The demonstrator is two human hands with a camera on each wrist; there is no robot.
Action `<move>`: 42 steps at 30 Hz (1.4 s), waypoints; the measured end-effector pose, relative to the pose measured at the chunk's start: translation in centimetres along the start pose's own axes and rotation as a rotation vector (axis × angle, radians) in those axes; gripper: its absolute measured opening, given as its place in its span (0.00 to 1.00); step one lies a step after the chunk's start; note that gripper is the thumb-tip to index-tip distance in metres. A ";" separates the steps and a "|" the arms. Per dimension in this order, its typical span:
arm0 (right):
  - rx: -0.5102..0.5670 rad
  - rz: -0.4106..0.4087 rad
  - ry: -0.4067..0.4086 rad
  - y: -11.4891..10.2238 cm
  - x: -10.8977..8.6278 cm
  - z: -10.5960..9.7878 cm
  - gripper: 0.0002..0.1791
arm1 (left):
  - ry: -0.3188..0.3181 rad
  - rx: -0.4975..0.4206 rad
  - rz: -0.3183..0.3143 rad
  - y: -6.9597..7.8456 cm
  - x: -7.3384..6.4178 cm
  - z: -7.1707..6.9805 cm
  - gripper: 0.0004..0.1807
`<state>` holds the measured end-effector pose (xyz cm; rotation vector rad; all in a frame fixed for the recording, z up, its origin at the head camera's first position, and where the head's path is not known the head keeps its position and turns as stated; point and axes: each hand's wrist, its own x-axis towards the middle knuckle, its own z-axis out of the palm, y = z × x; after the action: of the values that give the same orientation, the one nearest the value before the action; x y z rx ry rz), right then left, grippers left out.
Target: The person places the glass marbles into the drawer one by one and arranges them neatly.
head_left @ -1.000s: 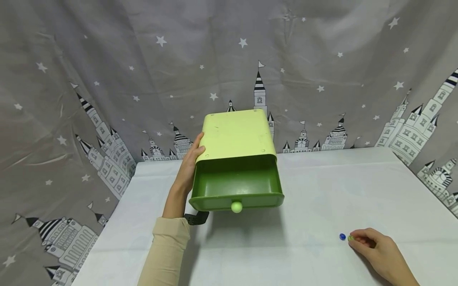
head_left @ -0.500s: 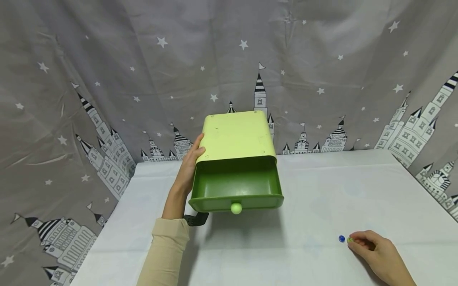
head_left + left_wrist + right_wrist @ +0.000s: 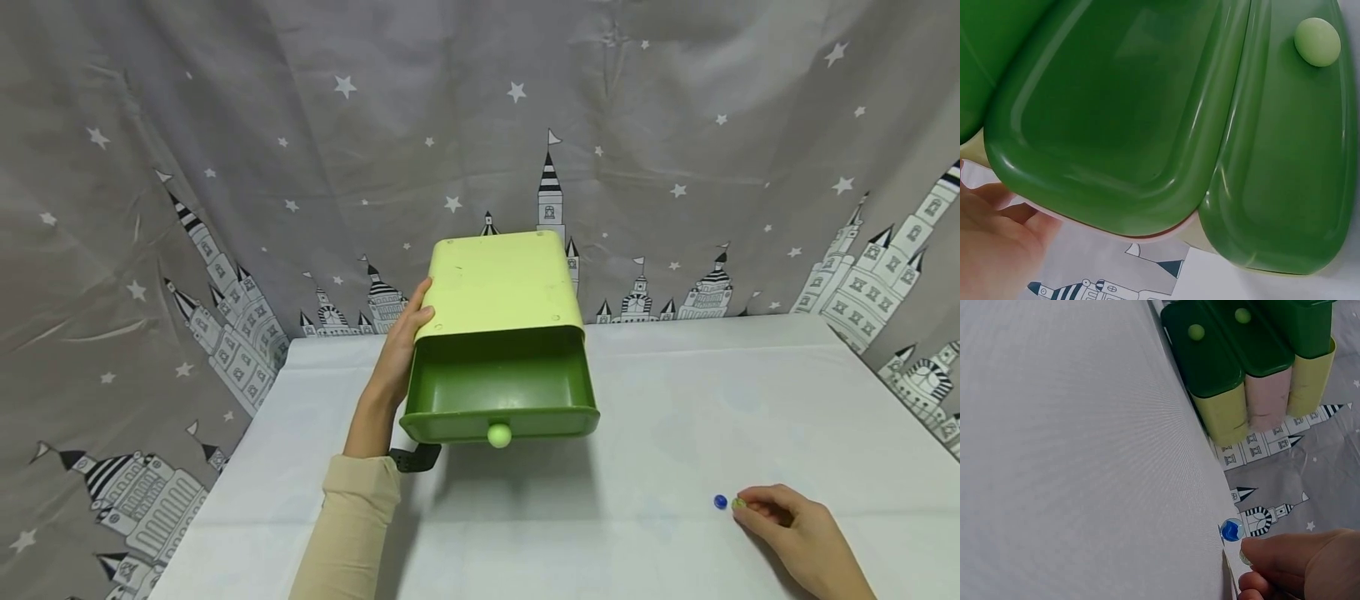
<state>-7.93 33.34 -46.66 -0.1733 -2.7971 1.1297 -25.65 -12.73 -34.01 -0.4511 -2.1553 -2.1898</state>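
A small drawer cabinet (image 3: 498, 283) with a pale yellow top stands mid-table. Its top green drawer (image 3: 551, 423) is pulled out, and no contents show inside. My left hand (image 3: 393, 362) rests against the cabinet's left side, its thumb by the top's front edge; the left wrist view shows its fingers partly hidden behind the casing. At the right, my right hand (image 3: 798, 529) pinches a yellow-green marble (image 3: 738, 503) between thumb and fingers, low at the table. Beside it lies a blue marble (image 3: 721, 502), which looks like clear glass with a blue swirl in the right wrist view.
The right wrist view shows stacked tiers with yellow and pink casings (image 3: 1267, 403) and round pale-green knobs (image 3: 1196, 332). A white cloth (image 3: 660, 417) covers the table. Behind it hangs a grey curtain (image 3: 465, 125) printed with castles and stars.
The view shifts very slightly. Both hands, the cabinet and the marbles keep nearly the same places, with the right hand still pinching the yellow-green marble.
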 end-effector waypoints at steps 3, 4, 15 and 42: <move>0.008 -0.006 0.017 0.0 -0.1 0.0 0.12 | -0.001 0.000 0.001 0.0 0.0 0.1 0.33; 0.009 -0.006 0.022 -0.1 -0.2 -0.1 0.12 | -0.002 0.000 0.003 0.0 0.0 0.1 0.33; 0.075 -0.031 0.097 -0.8 -0.4 -1.1 0.13 | -0.005 0.007 0.004 0.1 0.1 0.2 0.34; 0.156 -0.193 0.250 -6.5 0.6 -5.2 0.10 | 0.000 0.008 0.000 0.1 0.0 0.1 0.33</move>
<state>-8.17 32.29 -38.36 -0.0259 -2.4381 1.1829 -25.58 -12.64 -33.92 -0.4507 -2.1627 -2.1802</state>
